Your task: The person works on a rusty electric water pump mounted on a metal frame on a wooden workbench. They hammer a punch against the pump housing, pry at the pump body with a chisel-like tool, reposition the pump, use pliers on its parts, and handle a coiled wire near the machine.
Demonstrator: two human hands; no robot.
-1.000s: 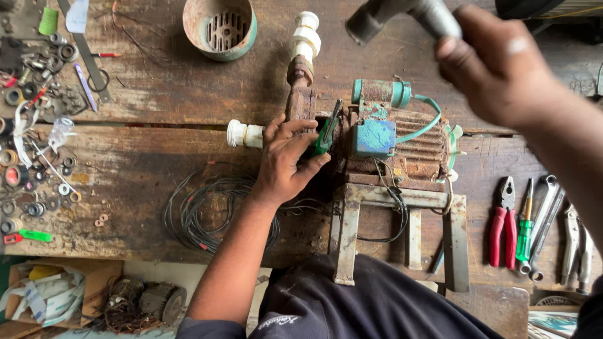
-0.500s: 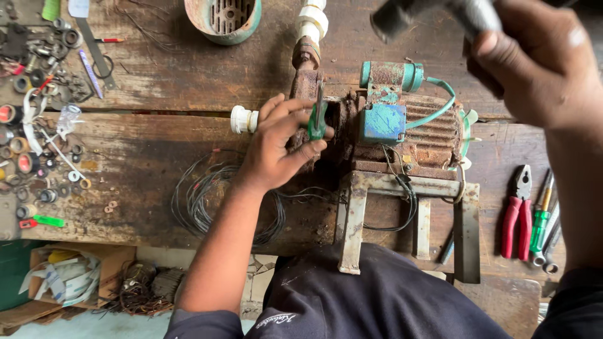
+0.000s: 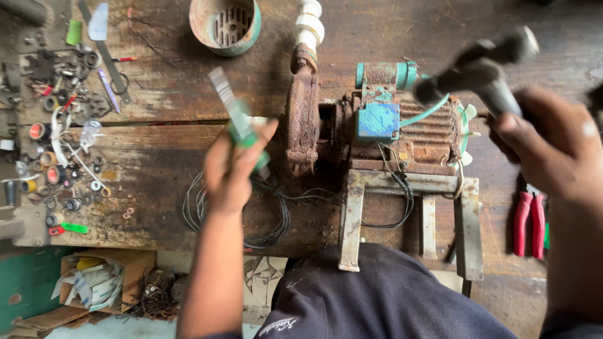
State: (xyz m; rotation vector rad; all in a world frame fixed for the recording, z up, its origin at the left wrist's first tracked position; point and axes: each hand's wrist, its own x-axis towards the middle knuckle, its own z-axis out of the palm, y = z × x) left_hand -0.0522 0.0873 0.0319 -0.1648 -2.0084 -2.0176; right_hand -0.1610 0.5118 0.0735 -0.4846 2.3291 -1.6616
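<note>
Wooden workbench [image 3: 157,169], dark and stained, carries every item listed; positions are given relative to the rusty water pump [image 3: 377,135] at its centre.

Far left of the pump: a scatter of small parts [image 3: 59,157], namely washers, rings, bearings and screws, along the bench edge. Below that, off the bench: a cardboard box [image 3: 100,282] of paper scraps and a tangle of wire.

Upper left of the pump: a round rusty fan cover [image 3: 229,25] with a green rim, open side up.

Left of the pump: left hand [image 3: 232,169], raised clear of the bench, fingers closed around a green-handled screwdriver [image 3: 239,122] whose metal shaft points up and away. Tool and hand are blurred. Under the hand, a loose coil of thin black wire [image 3: 251,213] lies on the wood and runs to the pump's base.

Centre: the pump itself, with a rusted casing, a blue terminal box [image 3: 377,119] on top and a white pipe fitting [image 3: 308,28] rising behind it. Its pale metal frame [image 3: 408,213] overhangs the near bench edge, above the person's dark-clothed lap.

Upper right of the pump: right hand [image 3: 546,150], wrapped around the handle of a hammer [image 3: 477,69], head blurred above the ribbed motor housing. The forearm hides part of the bench.

Right of the pump: red-handled pliers [image 3: 529,223], flat on the wood, partly covered by that arm.
</note>
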